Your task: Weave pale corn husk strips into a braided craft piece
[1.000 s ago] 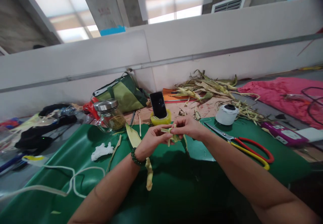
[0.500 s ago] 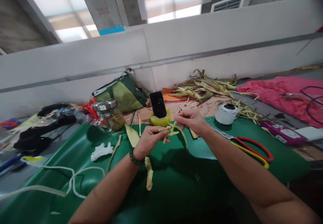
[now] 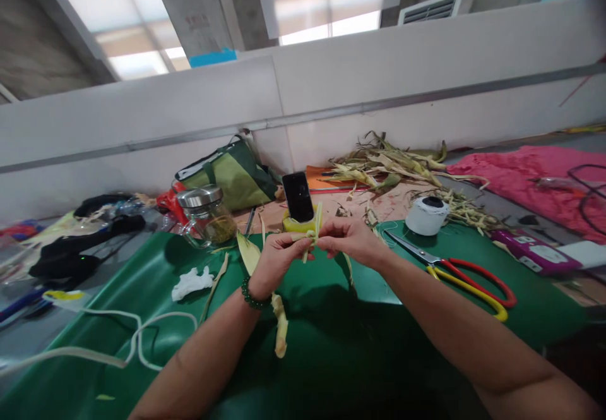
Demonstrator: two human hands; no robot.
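My left hand (image 3: 280,255) pinches a small bundle of pale green corn husk strips (image 3: 311,235) that cross one another. From the other side my right hand (image 3: 349,239) grips the same strips, its thumb and fingers pressed together close to the left fingertips. One strip end points up between the hands, and a longer strip (image 3: 350,270) hangs down below the right hand. Under the left forearm lies a rolled piece of husk (image 3: 280,331). A broad husk leaf (image 3: 249,252) rests just behind the left wrist. The fingers partly cover where the strips meet.
Red and yellow handled scissors (image 3: 454,275) lie right, near a white spool (image 3: 427,215). A phone (image 3: 298,197) stands in a yellow holder behind the hands. To the left are a glass jar (image 3: 208,218), crumpled white tissue (image 3: 192,283) and a white cable (image 3: 137,338). Dried husks (image 3: 383,167) are heaped behind.
My right hand has come down and left, closing up against the left hand at the strips. The strips have turned, and one end now stands upright.
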